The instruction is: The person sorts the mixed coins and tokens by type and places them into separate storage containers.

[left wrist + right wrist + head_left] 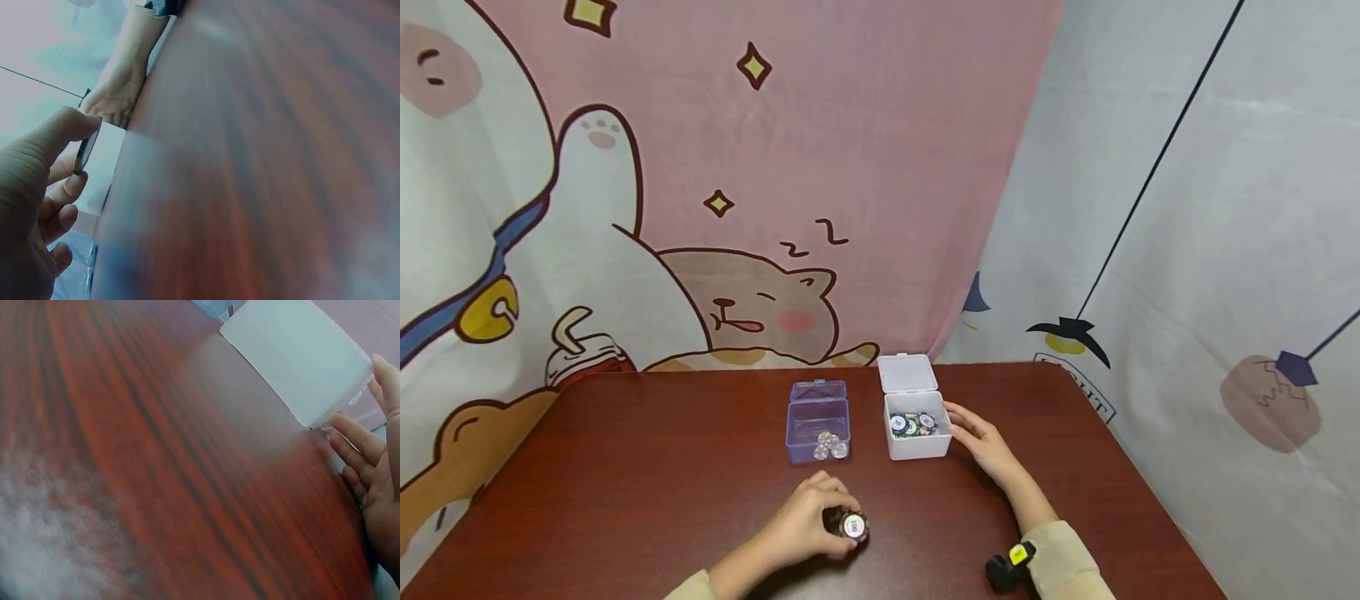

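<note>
My left hand (808, 515) pinches a dark poker chip (854, 526) between thumb and fingers, above the near middle of the table; the chip's white centre reads 100. Seen edge-on in the left wrist view, the chip (87, 146) sits between the thumb and a finger. A white plastic box (919, 447) stands farther back with its lid up, and several poker chips (913, 424) lie inside. Against the right side of that box rest the fingertips of my right hand (985, 443), its fingers fairly straight in the right wrist view.
Left of the white box stands a clear bluish box (801, 433), lid raised, with several small clear, shiny pieces (831, 447) inside. Both boxes are on a dark red-brown wooden table (647, 475). A patterned curtain (880, 167) hangs behind the table's far edge.
</note>
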Demonstrator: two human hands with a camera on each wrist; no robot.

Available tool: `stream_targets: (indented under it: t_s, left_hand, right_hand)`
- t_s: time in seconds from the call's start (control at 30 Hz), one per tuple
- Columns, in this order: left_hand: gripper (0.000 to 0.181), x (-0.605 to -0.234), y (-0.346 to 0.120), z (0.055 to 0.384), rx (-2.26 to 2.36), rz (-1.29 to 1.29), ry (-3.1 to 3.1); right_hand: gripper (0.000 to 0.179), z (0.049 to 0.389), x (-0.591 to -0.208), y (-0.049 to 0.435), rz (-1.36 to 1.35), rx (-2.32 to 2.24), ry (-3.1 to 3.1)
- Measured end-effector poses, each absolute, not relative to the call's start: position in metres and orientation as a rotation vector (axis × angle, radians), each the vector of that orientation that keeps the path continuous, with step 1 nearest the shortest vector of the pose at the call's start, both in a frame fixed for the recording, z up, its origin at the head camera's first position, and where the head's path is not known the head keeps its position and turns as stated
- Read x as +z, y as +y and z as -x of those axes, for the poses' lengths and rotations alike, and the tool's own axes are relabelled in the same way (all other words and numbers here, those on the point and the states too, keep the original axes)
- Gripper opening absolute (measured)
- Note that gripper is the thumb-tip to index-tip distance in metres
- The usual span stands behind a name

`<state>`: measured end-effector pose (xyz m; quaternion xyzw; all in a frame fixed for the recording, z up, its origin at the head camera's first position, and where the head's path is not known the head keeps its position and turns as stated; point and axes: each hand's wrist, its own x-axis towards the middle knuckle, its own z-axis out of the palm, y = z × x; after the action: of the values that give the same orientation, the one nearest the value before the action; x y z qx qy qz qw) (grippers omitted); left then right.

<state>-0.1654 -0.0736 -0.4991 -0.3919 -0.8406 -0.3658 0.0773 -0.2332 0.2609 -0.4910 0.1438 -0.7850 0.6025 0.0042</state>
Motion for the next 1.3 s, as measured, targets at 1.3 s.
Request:
stream_targets:
  t_s: [1.3]
  left_hand:
    - [0.035, -0.477, -0.021, 0.206, -1.161, 0.942, -2.434]
  right_hand:
    - [0.044, 0.235, -0.493, 0.263, -0.487, 1.906, -2.438]
